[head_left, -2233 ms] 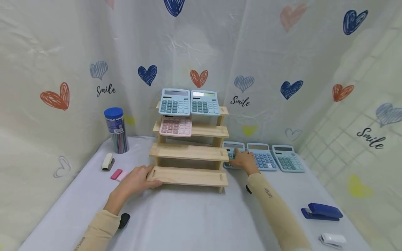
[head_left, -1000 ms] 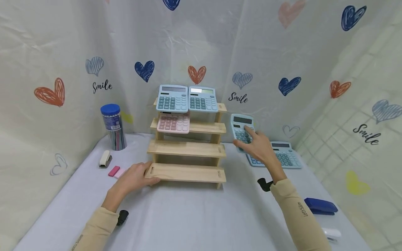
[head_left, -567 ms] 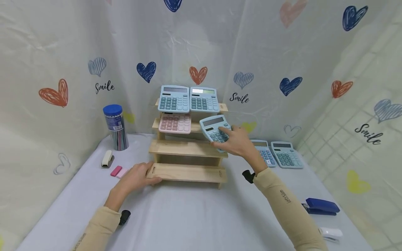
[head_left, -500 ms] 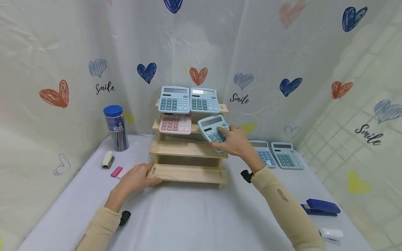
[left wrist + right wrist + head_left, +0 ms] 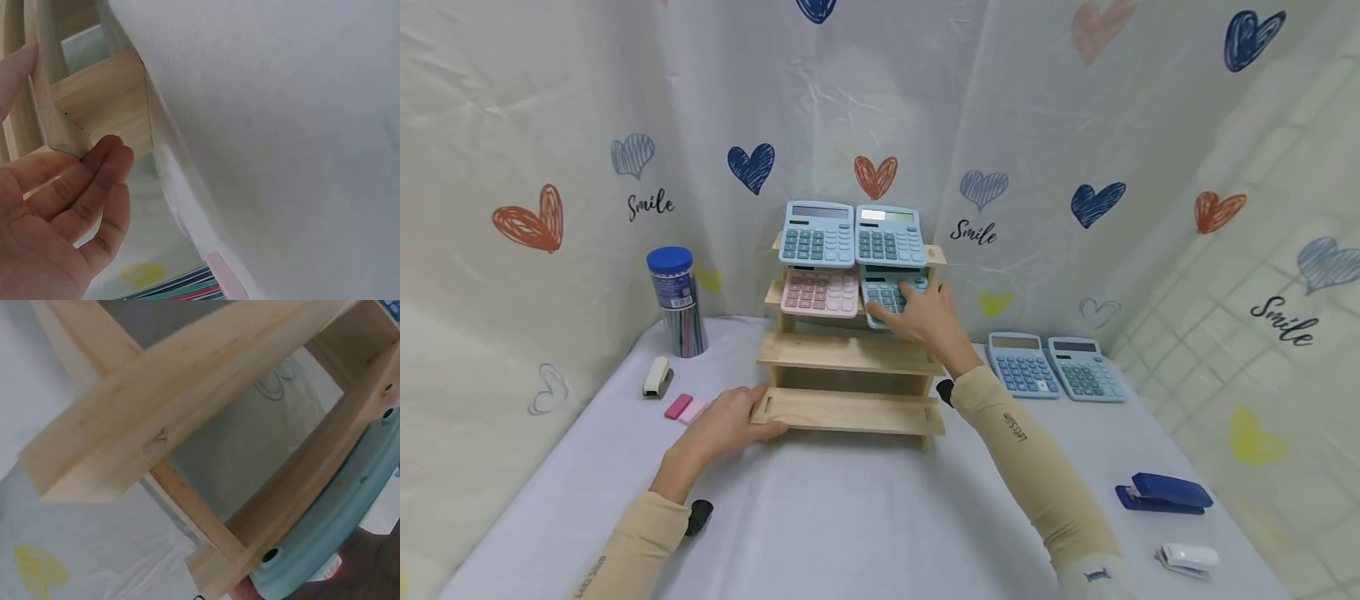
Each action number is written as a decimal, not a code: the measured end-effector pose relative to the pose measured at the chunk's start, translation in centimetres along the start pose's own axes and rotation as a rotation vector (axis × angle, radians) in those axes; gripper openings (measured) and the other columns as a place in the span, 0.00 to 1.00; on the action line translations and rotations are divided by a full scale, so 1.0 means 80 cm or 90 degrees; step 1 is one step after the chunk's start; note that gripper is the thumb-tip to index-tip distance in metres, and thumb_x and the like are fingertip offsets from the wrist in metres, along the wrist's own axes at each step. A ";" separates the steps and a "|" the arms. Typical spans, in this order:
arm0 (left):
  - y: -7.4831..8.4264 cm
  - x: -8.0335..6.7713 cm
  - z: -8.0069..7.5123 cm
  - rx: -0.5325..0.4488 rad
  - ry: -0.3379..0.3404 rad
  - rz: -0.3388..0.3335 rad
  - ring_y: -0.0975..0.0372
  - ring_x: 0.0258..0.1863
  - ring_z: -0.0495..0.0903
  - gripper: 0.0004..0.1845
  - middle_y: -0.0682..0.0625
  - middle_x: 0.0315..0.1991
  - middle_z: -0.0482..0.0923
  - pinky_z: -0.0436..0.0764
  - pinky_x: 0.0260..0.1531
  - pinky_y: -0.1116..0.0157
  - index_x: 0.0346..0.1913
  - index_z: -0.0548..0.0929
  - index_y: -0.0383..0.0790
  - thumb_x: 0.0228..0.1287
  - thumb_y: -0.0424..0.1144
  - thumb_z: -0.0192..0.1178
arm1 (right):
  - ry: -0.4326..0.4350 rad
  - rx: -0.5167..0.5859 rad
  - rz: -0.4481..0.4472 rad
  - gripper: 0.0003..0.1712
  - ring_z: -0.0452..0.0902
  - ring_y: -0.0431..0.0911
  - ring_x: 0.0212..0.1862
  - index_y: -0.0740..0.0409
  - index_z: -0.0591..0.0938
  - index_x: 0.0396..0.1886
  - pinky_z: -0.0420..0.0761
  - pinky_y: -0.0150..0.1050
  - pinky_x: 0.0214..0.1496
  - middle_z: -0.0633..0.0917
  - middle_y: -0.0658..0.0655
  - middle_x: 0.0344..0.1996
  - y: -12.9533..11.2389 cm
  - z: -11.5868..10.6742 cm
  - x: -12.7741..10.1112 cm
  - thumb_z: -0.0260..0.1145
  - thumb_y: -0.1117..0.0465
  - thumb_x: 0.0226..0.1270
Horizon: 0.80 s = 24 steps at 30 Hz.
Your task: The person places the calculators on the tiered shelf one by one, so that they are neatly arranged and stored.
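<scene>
R hand (image 5: 928,321) grips a blue calculator (image 5: 886,297), thumb on its keys, on the 2nd tier of the wooden stepped rack (image 5: 850,360), just beside a pink calculator (image 5: 820,292). L hand (image 5: 724,427) rests w/ relaxed fingers on the rack's bottom step, left end. 2 more blue calculators (image 5: 853,235) on top tier.

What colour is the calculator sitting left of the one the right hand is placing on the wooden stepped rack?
Pink, with matching pink keys: the pink calculator on the wooden stepped rack; clearest in the head view.
</scene>
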<state>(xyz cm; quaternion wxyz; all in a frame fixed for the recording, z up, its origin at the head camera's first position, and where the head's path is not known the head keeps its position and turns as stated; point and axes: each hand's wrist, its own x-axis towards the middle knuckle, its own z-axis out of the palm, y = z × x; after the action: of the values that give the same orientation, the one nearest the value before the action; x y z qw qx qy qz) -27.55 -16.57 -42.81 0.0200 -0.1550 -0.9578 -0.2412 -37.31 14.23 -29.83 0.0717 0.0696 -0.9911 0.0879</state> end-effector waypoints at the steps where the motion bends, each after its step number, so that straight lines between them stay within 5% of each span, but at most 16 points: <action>1: 0.000 0.000 0.000 -0.001 0.002 0.001 0.59 0.33 0.72 0.39 0.47 0.35 0.78 0.72 0.32 0.61 0.62 0.75 0.33 0.58 0.60 0.70 | 0.002 -0.004 0.004 0.55 0.44 0.69 0.79 0.51 0.63 0.78 0.51 0.60 0.78 0.50 0.76 0.78 -0.002 0.001 0.003 0.45 0.19 0.64; 11: 0.001 -0.001 0.000 -0.011 0.010 0.009 0.59 0.31 0.70 0.35 0.49 0.31 0.75 0.69 0.29 0.63 0.59 0.76 0.34 0.59 0.57 0.70 | 0.033 -0.064 0.039 0.59 0.49 0.70 0.76 0.55 0.63 0.78 0.51 0.57 0.77 0.56 0.81 0.73 -0.019 0.012 0.018 0.39 0.16 0.63; 18: 0.003 0.001 0.001 -0.021 0.005 0.010 0.60 0.29 0.69 0.35 0.50 0.27 0.71 0.65 0.26 0.64 0.59 0.76 0.33 0.58 0.57 0.71 | 0.040 0.037 0.049 0.59 0.44 0.69 0.78 0.54 0.57 0.80 0.49 0.59 0.78 0.51 0.80 0.75 -0.005 0.010 0.005 0.38 0.17 0.63; 24: 0.005 -0.001 0.001 -0.021 0.006 0.005 0.60 0.29 0.69 0.37 0.50 0.29 0.73 0.66 0.27 0.65 0.61 0.76 0.32 0.58 0.57 0.71 | 0.090 0.106 0.015 0.56 0.52 0.68 0.73 0.57 0.59 0.79 0.56 0.62 0.73 0.61 0.77 0.71 0.042 0.006 -0.017 0.36 0.20 0.68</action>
<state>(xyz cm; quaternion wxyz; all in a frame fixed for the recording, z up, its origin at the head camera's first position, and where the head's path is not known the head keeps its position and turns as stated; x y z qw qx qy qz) -27.35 -16.26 -42.72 0.0230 -0.1575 -0.9530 -0.2576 -36.53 17.58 -31.03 0.1340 0.0571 -0.9736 0.1758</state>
